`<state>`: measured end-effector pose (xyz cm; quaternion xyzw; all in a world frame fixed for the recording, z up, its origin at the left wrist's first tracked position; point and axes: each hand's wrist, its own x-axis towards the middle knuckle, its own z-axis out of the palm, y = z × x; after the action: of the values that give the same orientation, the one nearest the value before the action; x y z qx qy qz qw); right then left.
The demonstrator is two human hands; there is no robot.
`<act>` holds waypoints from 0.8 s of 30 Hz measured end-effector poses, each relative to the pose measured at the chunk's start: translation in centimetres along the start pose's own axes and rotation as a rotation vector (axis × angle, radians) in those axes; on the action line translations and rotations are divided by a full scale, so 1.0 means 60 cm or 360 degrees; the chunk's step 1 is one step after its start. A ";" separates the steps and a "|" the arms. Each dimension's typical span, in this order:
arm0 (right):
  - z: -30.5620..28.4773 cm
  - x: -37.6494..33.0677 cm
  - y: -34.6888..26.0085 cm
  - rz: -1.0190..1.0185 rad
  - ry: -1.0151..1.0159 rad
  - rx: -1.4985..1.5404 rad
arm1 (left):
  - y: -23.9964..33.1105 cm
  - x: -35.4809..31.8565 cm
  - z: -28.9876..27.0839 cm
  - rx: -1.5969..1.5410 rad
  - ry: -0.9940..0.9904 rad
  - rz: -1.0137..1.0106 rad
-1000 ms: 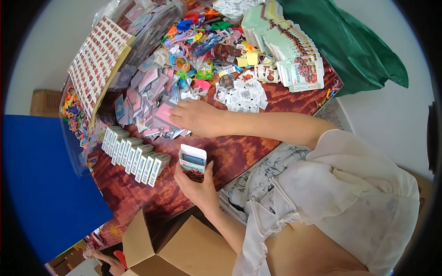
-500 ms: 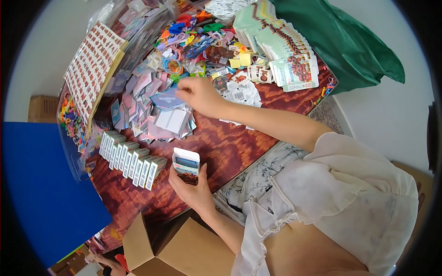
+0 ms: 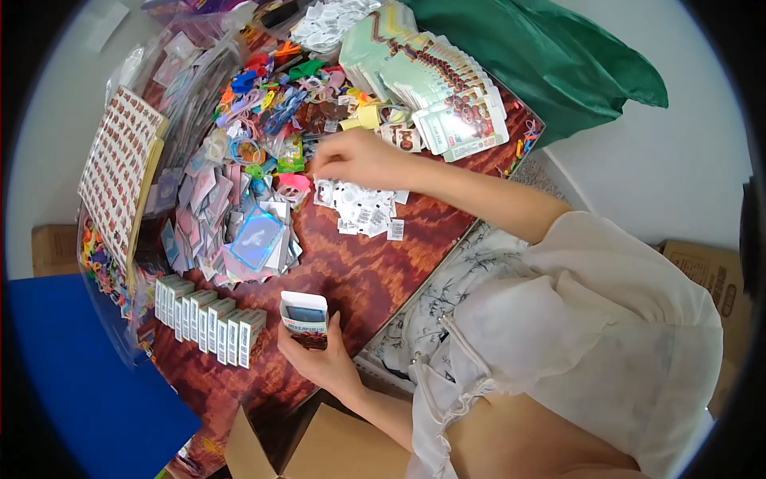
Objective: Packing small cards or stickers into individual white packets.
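Observation:
My left hand (image 3: 323, 363) is wrapped round a small upright carton (image 3: 306, 319) with its top flap raised; a blue card shows inside. My right hand (image 3: 363, 160) is bent with its fingers curled together, over the near edge of a heap of small trinkets. Its fingertips are close to white printed sachets (image 3: 363, 209) and a pink piece (image 3: 294, 182); whatever they hold, if anything, is hidden. A shiny blue-bordered card (image 3: 258, 239) lies on top of the loose card pile (image 3: 211, 203), left of that hand.
A row of several closed cartons (image 3: 209, 323) stands at the left. Fanned flat cartons (image 3: 447, 88) lie at the back right, beside green cloth (image 3: 558, 64). A sticker sheet stack (image 3: 120, 172) leans at the left. An open cardboard box (image 3: 343, 443) sits below the table edge.
My right hand has come away from the blue-bordered card, which now lies on the pile. The whole view has shifted. My left hand keeps its hold on the carton.

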<state>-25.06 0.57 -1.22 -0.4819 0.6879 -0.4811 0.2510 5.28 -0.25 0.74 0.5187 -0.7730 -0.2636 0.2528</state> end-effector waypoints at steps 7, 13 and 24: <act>-0.075 -0.120 0.022 0.0076 0.0152 -0.0494 | 0.022 0.007 0.024 -0.0324 -0.0121 -0.0082; -0.053 -0.100 0.030 -0.0101 0.0260 -0.0468 | 0.028 0.009 0.031 -0.0398 -0.0186 -0.0006; 0.008 0.021 0.022 -0.0074 0.0208 -0.0732 | 0.018 -0.008 0.025 -0.0836 -0.0264 -0.0082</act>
<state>-25.75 -0.69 -2.46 -0.5098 0.7830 -0.3477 0.0785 3.73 0.78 0.32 0.4316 -0.6827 -0.5030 0.3076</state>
